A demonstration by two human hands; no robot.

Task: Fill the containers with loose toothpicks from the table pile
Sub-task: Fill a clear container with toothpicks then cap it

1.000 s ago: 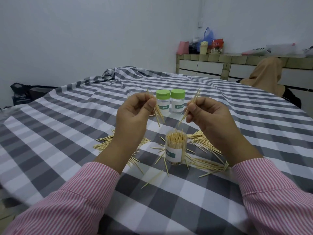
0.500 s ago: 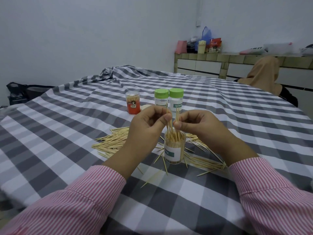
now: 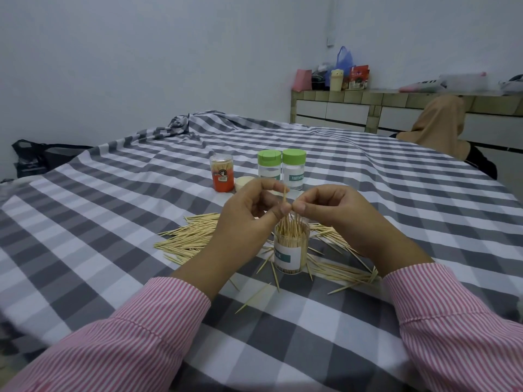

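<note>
A plain pale wall [image 3: 141, 52] ran across the far side of the room and met another pale wall [image 3: 424, 29] at a corner on the right. The light was dim, even and bluish. Along the far right wall stood a low tiled counter [image 3: 396, 96] with white panels below. On its top sat a pink bag [image 3: 303, 80], a blue plastic bag [image 3: 344, 56], a pale yellow container [image 3: 336, 80] and a red packet [image 3: 358, 76]. Further right lay a clear plastic bag [image 3: 458, 82]. A tan cloth [image 3: 437, 123] hung in front of the counter. At the far left, a black bag [image 3: 36, 157] sat low against the wall.
</note>
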